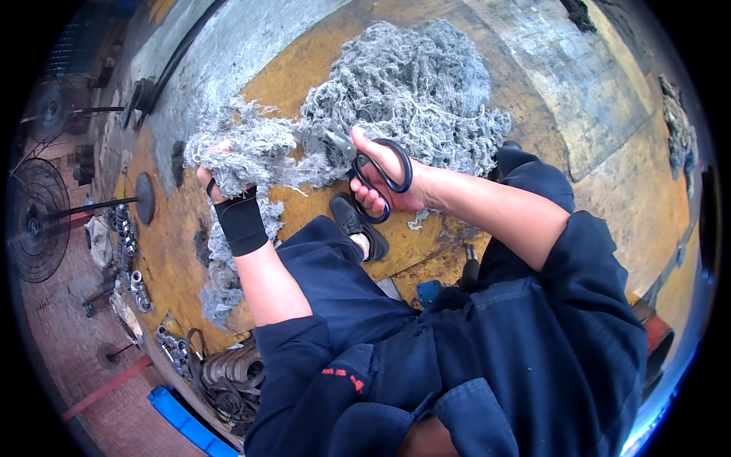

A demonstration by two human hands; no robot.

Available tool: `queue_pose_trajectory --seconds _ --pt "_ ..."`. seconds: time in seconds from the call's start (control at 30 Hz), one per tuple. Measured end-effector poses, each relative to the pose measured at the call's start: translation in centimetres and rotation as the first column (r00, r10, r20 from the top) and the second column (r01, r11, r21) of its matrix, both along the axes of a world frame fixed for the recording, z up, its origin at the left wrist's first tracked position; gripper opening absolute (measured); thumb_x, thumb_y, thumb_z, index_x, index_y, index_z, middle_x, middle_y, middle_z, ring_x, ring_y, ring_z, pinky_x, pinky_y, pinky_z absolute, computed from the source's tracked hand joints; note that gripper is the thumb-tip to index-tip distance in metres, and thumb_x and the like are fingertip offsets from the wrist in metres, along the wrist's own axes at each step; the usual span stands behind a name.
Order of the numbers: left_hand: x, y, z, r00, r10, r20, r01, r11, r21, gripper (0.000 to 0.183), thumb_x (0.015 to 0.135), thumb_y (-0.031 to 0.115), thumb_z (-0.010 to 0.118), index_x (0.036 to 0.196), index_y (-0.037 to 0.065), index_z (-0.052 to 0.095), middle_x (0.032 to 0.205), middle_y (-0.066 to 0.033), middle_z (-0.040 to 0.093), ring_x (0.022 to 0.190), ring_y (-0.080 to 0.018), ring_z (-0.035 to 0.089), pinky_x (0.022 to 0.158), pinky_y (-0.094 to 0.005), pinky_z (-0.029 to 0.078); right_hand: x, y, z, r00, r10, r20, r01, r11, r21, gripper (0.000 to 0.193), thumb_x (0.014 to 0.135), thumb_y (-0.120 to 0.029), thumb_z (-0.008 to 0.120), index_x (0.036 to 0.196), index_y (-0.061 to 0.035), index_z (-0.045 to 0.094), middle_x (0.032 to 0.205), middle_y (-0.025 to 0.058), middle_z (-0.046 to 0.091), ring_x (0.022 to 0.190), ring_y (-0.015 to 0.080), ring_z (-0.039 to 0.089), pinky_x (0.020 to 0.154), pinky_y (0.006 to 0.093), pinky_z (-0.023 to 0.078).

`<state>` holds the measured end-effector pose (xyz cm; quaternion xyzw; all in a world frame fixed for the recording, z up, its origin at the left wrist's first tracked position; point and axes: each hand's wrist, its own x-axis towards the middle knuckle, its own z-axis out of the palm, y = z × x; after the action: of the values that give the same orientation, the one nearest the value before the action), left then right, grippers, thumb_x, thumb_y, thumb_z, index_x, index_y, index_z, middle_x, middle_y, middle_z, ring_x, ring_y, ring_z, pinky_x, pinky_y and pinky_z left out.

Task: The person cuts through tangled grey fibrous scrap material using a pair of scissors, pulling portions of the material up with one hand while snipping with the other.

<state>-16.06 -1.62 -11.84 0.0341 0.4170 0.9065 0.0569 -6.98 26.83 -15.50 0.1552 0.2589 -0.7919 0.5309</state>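
Note:
My left hand [215, 169], with a black wrap [241, 222] round its wrist, is closed on a clump of grey shredded fibre [247, 145]. The clump hides most of its fingers. In my right hand [396, 179] is a pair of scissors [403, 177] with dark looped handles, held with the blades toward the upper left. The blade tips lie close to strands that trail from the clump. Beyond both hands a big grey heap of the same fibre [411, 91] lies on the floor. A smaller strip of fibre [222, 282] hangs or lies below my left hand.
Worn yellow-brown boards [624, 221] cover the floor. My shoe [356, 227] rests near the heap. At left stand fans [36, 221] and several metal rings [139, 289]. A blue crate [186, 423] is at lower left, with coiled dark parts [232, 377] beside it.

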Motion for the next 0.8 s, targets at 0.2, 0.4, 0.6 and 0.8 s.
queue_pose_trajectory --seconds 0.2,0.4,0.6,0.8 --pt "-0.6 -2.5 -2.9 0.773 0.286 -0.566 -0.562 0.723 -0.402 0.027 0.076 0.026 0.061 0.087 0.002 0.059 0.089 -0.009 0.061 0.085 -0.0248 0.059 0.079 -0.0389 0.047 -1.2 -0.3 0.3 0.983 -0.183 -0.013 0.181 0.979 -0.098 0.075 0.071 -0.085 0.04 0.066 -0.0098 0.042 0.054 -0.0048 0.04 0.041 0.0041 0.037 0.038 0.0175 0.032" --pt "2.2 1.2 3.1 0.991 0.086 0.104 -0.082 0.996 -0.039 0.031 0.08 0.022 0.061 0.1 -0.002 0.06 0.102 -0.018 0.064 0.092 -0.0312 0.062 0.083 -0.0432 0.051 -2.5 1.5 0.2 0.906 -0.413 -0.093 0.423 0.876 0.23 0.073 0.076 -0.079 0.045 0.076 -0.0058 0.044 0.062 -0.0017 0.042 0.048 0.0073 0.039 0.042 0.0188 0.034" --pt "0.8 -6.9 2.0 0.946 0.322 0.036 -0.268 0.841 -0.47 0.038 0.091 0.028 0.046 0.114 0.001 0.059 0.114 -0.0142 0.062 0.106 -0.0281 0.059 0.092 -0.0429 0.047 -2.4 2.7 -0.4 0.855 -0.489 -0.176 0.519 0.792 0.322 0.066 0.084 -0.068 0.048 0.079 -0.0018 0.048 0.063 0.0017 0.047 0.049 0.0103 0.044 0.045 0.0239 0.042" --pt "-2.1 -21.0 6.9 0.877 0.46 0.139 -0.348 0.808 -0.476 0.032 0.089 0.023 0.049 0.108 0.001 0.062 0.108 -0.015 0.064 0.098 -0.0303 0.062 0.091 -0.045 0.048 -2.1 4.1 -0.1 0.829 -0.458 -0.321 0.556 0.738 0.383 0.065 0.084 -0.067 0.048 0.083 -0.0021 0.049 0.064 0.0007 0.049 0.049 0.0069 0.046 0.045 0.0205 0.043"
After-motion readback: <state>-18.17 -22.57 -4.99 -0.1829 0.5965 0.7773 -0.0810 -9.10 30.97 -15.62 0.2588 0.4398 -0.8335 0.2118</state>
